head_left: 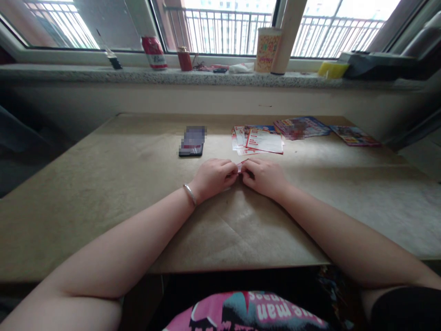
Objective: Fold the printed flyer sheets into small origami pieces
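Note:
Near the middle of the table (220, 234), my two hands meet over a small piece of printed paper (240, 167). My left hand (216, 175), with a silver bracelet at the wrist, pinches the paper's left side. From the right, my right hand (262, 177) pinches the other side with curled fingers. Most of the paper is hidden behind the fingers, so its full shape cannot be made out. Just beyond the hands lies a loose pile of printed leaflets (264, 140), red and white. A dark phone (193, 141) rests flat beyond my left hand.
Colourful booklets (303, 127) lie at the back right, with another booklet (355, 135) farther right. On the stone windowsill (206, 78) stand a red can (154, 53), a red bottle (184, 59), a patterned cup (267, 50) and a yellow object (333, 70).

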Motion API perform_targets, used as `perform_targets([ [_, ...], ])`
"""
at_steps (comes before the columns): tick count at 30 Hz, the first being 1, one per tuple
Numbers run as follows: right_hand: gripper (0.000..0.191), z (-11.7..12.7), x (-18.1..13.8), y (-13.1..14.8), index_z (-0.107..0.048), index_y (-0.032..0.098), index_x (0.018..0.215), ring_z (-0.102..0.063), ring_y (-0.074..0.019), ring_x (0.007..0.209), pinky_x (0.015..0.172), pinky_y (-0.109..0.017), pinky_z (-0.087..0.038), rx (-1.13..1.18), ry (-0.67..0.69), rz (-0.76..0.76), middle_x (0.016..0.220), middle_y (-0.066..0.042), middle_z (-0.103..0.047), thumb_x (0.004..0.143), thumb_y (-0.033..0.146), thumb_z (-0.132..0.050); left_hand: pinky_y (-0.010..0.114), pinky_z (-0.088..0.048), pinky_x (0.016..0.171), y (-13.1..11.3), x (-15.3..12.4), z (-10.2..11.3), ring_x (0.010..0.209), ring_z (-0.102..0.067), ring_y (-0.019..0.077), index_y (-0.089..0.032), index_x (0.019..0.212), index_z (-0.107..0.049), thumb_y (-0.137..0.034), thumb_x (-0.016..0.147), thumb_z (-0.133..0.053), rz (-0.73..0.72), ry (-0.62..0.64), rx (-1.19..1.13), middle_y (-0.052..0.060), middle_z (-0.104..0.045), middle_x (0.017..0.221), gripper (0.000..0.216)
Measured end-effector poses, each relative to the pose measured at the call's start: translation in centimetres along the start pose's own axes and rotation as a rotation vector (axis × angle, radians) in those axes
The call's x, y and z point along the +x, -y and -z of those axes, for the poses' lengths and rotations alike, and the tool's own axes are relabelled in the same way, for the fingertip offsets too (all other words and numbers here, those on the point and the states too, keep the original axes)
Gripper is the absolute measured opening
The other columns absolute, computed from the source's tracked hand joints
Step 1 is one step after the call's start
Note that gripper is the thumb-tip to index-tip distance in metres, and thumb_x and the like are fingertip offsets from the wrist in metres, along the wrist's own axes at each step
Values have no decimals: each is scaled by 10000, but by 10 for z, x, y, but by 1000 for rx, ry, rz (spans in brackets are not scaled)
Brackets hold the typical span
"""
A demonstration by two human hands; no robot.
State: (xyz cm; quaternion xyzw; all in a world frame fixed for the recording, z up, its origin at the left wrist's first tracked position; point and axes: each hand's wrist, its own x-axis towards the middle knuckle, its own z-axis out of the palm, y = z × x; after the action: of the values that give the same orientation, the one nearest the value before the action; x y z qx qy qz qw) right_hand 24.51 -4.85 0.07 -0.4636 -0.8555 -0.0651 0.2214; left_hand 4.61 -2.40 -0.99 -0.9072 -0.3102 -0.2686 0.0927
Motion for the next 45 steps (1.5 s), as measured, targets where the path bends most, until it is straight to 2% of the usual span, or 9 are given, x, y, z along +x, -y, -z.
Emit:
perform_targets([
  [4,103,-1,0,-3,-655,215,882,-621,-186,844,720,-285,-431,207,-21,0,907,-29,-691,834,248,-569,244,-424,644,-1,2,-1,672,-600,130,-180,772,-612,-202,822,-579,40,-64,-108,5,-667,757,64],
  [9,99,-4,1,-12,-671,224,856,-619,-173,851,747,-282,-451,353,-27,48,890,-26,-680,860,240,-574,239,-425,647,0,3,-1,667,-598,125,-183,768,-617,-196,814,-582,22,-65,-163,1,-669,748,59],
  [22,81,9,0,-31,-678,223,811,-642,-191,841,774,-322,-479,358,-44,2,881,-37,-719,843,241,-606,261,-435,680,6,2,6,677,-589,130,-178,738,-609,-203,819,-588,87,-49,-183,6,-667,746,86],
  [29,89,16,-4,-49,-680,215,820,-631,-190,815,736,-316,-479,405,-86,-44,862,-43,-696,840,251,-602,250,-448,681,9,0,10,698,-582,128,-169,734,-600,-154,798,-582,160,-78,-269,10,-642,747,68],
  [38,90,19,-5,-65,-668,206,802,-610,-188,760,699,-318,-467,388,-113,-69,819,-41,-664,822,255,-595,258,-448,682,14,-2,10,708,-572,133,-174,735,-581,-184,811,-575,185,-89,-292,8,-623,746,77],
  [42,83,16,-6,-66,-659,211,802,-613,-194,754,695,-322,-470,401,-145,-79,802,-39,-664,815,255,-590,266,-461,705,15,-4,11,738,-564,135,-177,763,-560,-182,822,-566,233,-96,-306,12,-607,787,59],
  [45,71,13,-5,-58,-649,220,813,-621,-197,779,726,-328,-473,404,-154,-38,816,-37,-681,823,247,-584,282,-480,751,14,-4,10,801,-575,148,-180,854,-573,-258,831,-626,207,-102,-324,25,-614,865,98],
])
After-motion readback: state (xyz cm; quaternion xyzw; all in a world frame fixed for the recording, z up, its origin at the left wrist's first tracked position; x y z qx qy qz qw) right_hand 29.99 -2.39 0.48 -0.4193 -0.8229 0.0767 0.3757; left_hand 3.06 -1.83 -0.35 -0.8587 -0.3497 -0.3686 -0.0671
